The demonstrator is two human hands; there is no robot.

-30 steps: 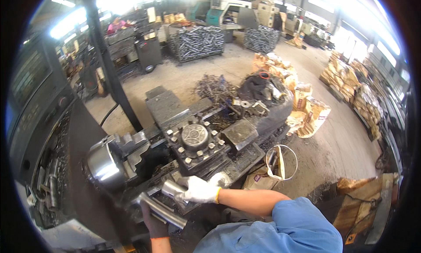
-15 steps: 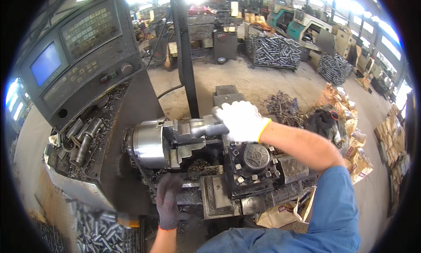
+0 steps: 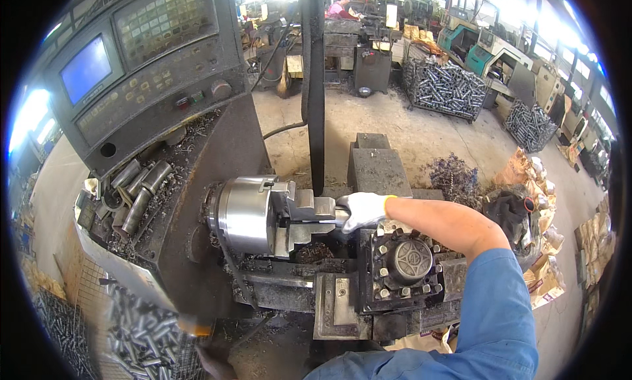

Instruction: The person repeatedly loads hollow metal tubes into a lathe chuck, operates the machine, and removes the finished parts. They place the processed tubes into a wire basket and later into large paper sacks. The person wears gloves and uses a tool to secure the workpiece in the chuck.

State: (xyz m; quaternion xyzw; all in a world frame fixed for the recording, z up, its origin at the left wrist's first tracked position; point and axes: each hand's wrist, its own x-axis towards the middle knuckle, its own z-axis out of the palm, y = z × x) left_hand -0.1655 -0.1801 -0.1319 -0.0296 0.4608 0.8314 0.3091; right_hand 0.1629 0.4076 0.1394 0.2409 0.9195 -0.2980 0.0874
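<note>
My right hand (image 3: 366,211), in a white glove with a yellow cuff, closes around the outer end of a shiny metal cylinder (image 3: 342,215). The cylinder's inner end lies between the stepped jaws (image 3: 304,205) of the lathe chuck (image 3: 245,215); how deep it sits is hidden. Just right of and below this hand is the black tool post (image 3: 409,260) with its ring of bolts. A blurred dark shape (image 3: 216,364) at the lower edge looks like my left hand in its dark glove; its fingers cannot be made out.
A control panel (image 3: 148,64) with a lit screen rises at the left. Below it, metal pieces (image 3: 141,195) lie on a chip-covered ledge. A wire basket of metal cylinders (image 3: 141,334) stands lower left. A dark post (image 3: 315,90) stands behind the lathe; paper sacks (image 3: 543,274) lie at right.
My right hand has brought the cylinder from a tilted position at the jaws to level between them. My left hand has dropped from below the chuck toward the lower edge. The view has shifted.
</note>
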